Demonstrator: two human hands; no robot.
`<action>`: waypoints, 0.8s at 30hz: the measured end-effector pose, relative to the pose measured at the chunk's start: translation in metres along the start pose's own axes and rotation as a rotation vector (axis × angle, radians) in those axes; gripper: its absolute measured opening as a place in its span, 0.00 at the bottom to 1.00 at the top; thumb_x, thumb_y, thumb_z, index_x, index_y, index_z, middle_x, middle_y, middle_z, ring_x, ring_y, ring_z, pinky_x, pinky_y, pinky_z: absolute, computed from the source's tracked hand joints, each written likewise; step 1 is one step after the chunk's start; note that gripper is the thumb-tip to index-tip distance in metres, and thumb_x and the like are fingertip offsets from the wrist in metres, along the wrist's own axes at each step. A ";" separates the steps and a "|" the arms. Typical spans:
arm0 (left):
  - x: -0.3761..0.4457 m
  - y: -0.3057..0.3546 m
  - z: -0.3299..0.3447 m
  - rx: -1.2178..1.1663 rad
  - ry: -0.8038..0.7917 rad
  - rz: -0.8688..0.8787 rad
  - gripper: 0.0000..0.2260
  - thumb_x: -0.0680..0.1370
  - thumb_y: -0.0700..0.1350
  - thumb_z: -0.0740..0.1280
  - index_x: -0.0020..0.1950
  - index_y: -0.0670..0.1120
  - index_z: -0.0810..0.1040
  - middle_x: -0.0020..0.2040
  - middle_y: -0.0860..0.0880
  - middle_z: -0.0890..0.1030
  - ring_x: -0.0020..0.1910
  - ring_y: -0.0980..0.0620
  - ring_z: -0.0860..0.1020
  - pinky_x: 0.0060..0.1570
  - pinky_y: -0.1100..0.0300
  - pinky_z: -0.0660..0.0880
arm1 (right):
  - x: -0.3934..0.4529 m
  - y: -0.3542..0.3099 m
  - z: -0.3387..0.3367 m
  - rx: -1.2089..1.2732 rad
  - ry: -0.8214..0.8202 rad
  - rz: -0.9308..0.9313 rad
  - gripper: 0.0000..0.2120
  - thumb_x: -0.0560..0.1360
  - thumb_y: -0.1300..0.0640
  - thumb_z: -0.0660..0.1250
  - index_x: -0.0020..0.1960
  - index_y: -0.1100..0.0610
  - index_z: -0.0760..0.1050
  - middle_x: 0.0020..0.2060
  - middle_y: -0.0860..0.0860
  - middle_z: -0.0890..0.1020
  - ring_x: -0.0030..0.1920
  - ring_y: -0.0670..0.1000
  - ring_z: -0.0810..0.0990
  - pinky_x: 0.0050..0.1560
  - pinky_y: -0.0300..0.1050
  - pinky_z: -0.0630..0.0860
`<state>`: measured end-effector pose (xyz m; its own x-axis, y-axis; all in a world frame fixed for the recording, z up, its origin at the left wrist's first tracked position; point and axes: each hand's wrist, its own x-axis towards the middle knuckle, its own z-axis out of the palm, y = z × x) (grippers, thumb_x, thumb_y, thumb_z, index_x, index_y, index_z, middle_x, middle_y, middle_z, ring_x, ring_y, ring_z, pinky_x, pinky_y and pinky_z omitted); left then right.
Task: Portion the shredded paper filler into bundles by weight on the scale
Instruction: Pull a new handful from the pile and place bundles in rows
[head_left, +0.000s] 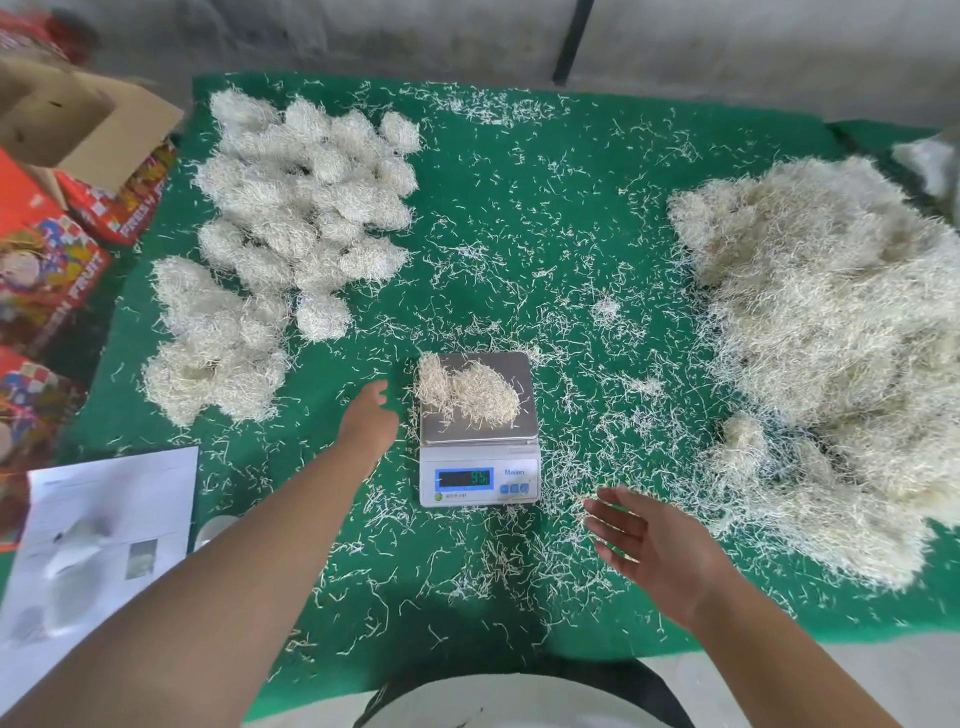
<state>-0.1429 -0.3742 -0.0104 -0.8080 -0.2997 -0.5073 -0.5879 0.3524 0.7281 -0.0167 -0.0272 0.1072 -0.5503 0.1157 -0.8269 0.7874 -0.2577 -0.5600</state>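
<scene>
A small white digital scale (480, 467) with a steel pan stands at the centre of the green mat. A tuft of cream shredded paper (467, 389) lies on the pan, and the display is lit with green digits. My left hand (370, 415) hovers just left of the scale, fingers straight and holding nothing. My right hand (652, 545) is spread palm-up to the lower right of the scale, also without anything in it. A big loose heap of shredded paper (831, 353) fills the right side. Several finished bundles (306, 208) lie at the back left.
Loose shreds are scattered all over the green mat (519, 249). Colourful fruit cartons (57, 249) and an open cardboard box (88, 119) stand off the left edge. A printed sheet of paper (98, 551) lies at the front left.
</scene>
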 end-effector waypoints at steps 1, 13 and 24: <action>-0.001 -0.004 -0.001 -0.003 0.025 -0.005 0.32 0.77 0.28 0.56 0.80 0.48 0.65 0.75 0.46 0.73 0.39 0.60 0.73 0.37 0.63 0.71 | 0.000 0.001 0.000 -0.002 0.003 0.005 0.13 0.86 0.54 0.63 0.65 0.59 0.80 0.56 0.56 0.88 0.58 0.56 0.87 0.60 0.56 0.80; -0.028 -0.069 0.005 0.019 0.107 -0.070 0.22 0.80 0.34 0.58 0.73 0.45 0.75 0.66 0.47 0.81 0.54 0.50 0.77 0.50 0.59 0.68 | 0.002 0.011 0.008 -0.043 0.035 0.030 0.12 0.85 0.55 0.64 0.65 0.59 0.80 0.55 0.56 0.88 0.58 0.57 0.86 0.54 0.53 0.81; -0.027 -0.078 0.010 0.022 0.094 -0.069 0.21 0.78 0.34 0.59 0.69 0.45 0.78 0.62 0.48 0.82 0.55 0.50 0.79 0.50 0.59 0.71 | 0.007 0.018 0.006 -0.072 0.045 0.033 0.11 0.85 0.55 0.65 0.63 0.58 0.81 0.54 0.55 0.88 0.56 0.55 0.88 0.58 0.54 0.82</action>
<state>-0.0758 -0.3847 -0.0577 -0.7590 -0.4055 -0.5094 -0.6434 0.3475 0.6821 -0.0082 -0.0366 0.0912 -0.5120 0.1515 -0.8455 0.8236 -0.1929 -0.5333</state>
